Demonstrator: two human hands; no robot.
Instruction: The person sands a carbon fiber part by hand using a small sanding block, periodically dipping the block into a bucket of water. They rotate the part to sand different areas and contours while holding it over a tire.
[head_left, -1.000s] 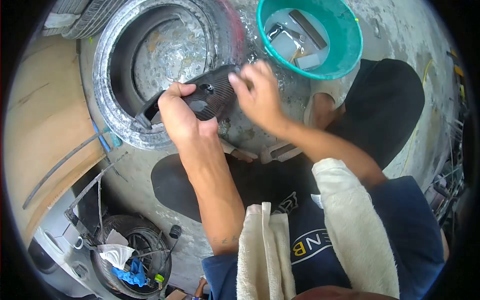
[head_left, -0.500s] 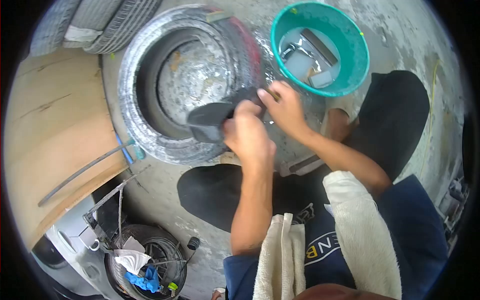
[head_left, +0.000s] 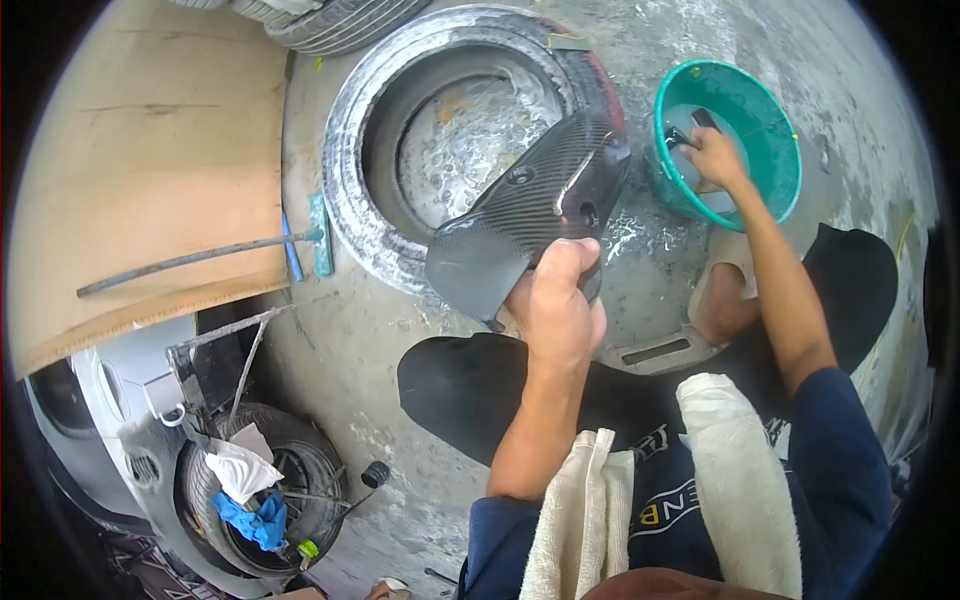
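Note:
My left hand (head_left: 565, 300) grips the lower edge of a dark, glossy carbon-fibre-patterned panel (head_left: 545, 195), thumb on top. The panel is curved, with a rounded flap at its left end and small round recesses, and is held tilted over the tyre (head_left: 350, 150) lying flat on the floor. My right hand (head_left: 715, 160) reaches into the green bucket (head_left: 785, 185), fingers bent together beside a dark, shiny object (head_left: 678, 137). What they hold is hidden. Cloudy water and a dark bar (head_left: 706, 120) show in the bucket.
Wet concrete floor surrounds the tyre. A small flat block (head_left: 569, 42) rests on the tyre's edge. To the left are a wooden board (head_left: 180, 170), a long rod with a green head (head_left: 320, 235), and a wheel (head_left: 320, 465) with rags. More tyres (head_left: 350, 25) lie at the top.
My right hand has left the panel and moved right into the bucket. My left hand keeps hold of the panel, now turned to show its patterned face. The view has shifted left.

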